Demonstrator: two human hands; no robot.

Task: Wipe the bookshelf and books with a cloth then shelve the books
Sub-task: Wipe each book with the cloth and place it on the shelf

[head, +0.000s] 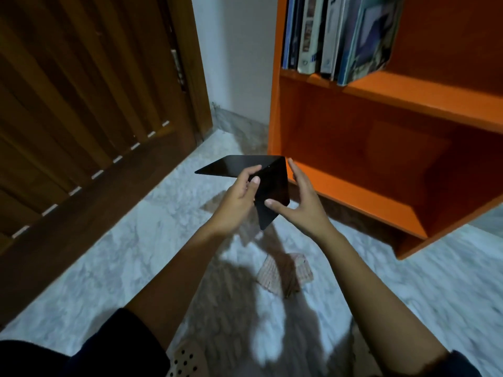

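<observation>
Both hands hold a black L-shaped metal bookend point(272, 183) in front of the orange bookshelf point(381, 110). My left hand point(239, 197) grips its inner fold with thumb on top. My right hand point(299, 202) pinches its lower plate from the right, fingers spread. Several books point(334, 36) stand upright on the upper shelf at the left end. The lower shelf compartment holds nothing. A pale checked cloth point(285, 273) lies crumpled on the marble floor below my arms.
A brown slatted wooden door point(81, 118) fills the left side. White wall corner point(239, 63) lies between door and shelf. Marble floor point(136, 254) spreads beneath. A perforated beige slipper point(185, 360) shows at the bottom edge.
</observation>
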